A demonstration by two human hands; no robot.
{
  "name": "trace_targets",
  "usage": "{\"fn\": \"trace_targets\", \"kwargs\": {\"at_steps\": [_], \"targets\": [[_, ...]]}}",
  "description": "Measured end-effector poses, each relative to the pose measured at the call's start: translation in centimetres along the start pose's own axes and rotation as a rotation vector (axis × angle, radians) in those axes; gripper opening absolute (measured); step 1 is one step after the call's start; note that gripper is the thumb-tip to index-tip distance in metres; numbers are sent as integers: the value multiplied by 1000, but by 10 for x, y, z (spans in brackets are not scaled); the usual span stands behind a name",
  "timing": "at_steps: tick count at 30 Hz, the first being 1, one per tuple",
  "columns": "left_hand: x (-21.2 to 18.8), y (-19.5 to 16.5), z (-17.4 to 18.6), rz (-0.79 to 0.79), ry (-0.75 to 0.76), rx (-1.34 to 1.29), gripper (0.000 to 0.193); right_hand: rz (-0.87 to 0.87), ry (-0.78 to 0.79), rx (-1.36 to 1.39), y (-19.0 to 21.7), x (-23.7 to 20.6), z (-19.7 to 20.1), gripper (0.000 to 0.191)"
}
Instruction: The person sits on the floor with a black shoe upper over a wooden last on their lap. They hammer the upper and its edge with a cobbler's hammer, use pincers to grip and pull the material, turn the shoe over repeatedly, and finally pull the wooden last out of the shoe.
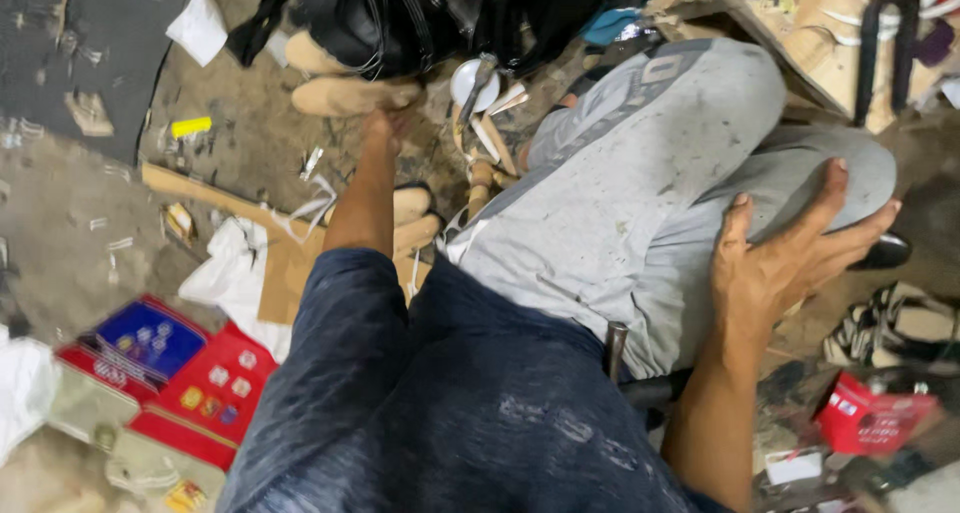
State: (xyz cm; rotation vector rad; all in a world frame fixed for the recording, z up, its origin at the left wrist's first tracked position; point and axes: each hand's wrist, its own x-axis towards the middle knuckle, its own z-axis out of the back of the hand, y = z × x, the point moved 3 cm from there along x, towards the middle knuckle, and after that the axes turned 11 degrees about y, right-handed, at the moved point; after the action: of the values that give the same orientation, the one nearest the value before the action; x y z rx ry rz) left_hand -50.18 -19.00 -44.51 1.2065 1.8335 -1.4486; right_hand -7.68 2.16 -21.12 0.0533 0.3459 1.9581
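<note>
1. Nearest the lens: dark blue speckled fabric of the shirt (470,413), filling the lower middle of the view.
2. Right hand (790,258): fingers spread wide, palm resting flat on the knee of the light grey stained trousers (650,183); nothing gripped.
3. Left hand (385,123): stretched far forward on a straight arm, fingertips touching or just short of the tan shoe sole (350,95) on the floor; too blurred to tell how far closed or whether anything is held.
4. Tan shoe sole: flat on the dusty concrete floor (60,233), just below a heap of black leather pieces (380,18), with pale wooden sticks (490,143) and a small white dish (470,81) to its right.
5. Step in hand, judging by posture: a reach for the sole, body braced on the knee.
6. Next move probably calls for closing fingers round the sole's edge and lifting clear of the scraps.
7. Lower left: flattened red and blue printed cartons (180,373) on the floor.
</note>
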Motion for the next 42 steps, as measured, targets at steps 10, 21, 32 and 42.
{"fn": "trace_targets", "kwargs": {"at_steps": [10, 21, 32, 42], "targets": [[1, -10, -12, 37, -20, 79, 32, -115, -28, -13, 10, -7, 8, 74], [-140, 11, 41, -242, 341, 593, 25, 172, -151, 88, 49, -17, 26, 70], [-353, 8, -147, -963, 1210, 1113, 40, 653, -97, 421, 123, -51, 107, 106], [-289, 82, -170, -1074, 803, 1320, 47, 282, 249, 355, -3, -63, 106, 69]]}}
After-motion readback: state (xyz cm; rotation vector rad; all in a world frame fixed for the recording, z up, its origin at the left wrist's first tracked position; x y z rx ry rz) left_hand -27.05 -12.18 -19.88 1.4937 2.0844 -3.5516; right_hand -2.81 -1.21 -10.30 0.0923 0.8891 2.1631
